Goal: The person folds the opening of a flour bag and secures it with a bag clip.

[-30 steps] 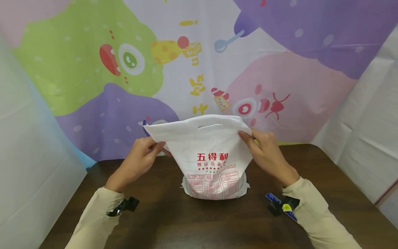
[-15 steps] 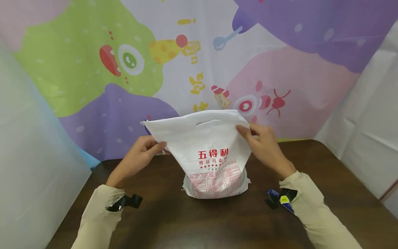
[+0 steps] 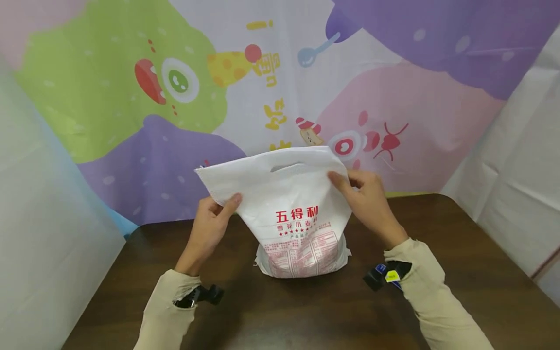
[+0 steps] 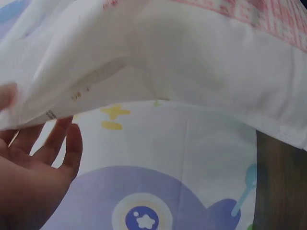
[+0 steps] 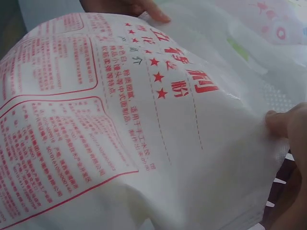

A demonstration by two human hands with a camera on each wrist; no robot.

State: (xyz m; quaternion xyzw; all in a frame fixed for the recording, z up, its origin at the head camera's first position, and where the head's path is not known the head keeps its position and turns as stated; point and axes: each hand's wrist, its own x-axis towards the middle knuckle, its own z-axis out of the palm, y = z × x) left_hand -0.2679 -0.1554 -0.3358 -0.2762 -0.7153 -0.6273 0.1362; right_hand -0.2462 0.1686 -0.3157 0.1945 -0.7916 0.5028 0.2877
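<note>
Bag (image 3: 284, 192): looks soft, probably bottom-heavy imo, grab up top
Left hand (image 3: 207, 231): pinching bag's left edge
Right hand (image 3: 367, 199): pinching bag's right

Dark brown table (image 3: 280, 316) w/ rounded corners; white printed bag (image 3: 292, 194) stands on it, blue strip (image 3: 397, 285) lies nearby, partly hid.

White bag (image 3: 288, 189) with red lettering and stars
Behind the bag, a white backdrop (image 3: 286, 82) with green, purple and pink cartoon shapes; beneath the bag, a dark brown surface (image 3: 284, 311); either side of the bag, beige sleeves (image 3: 439, 296).
</note>
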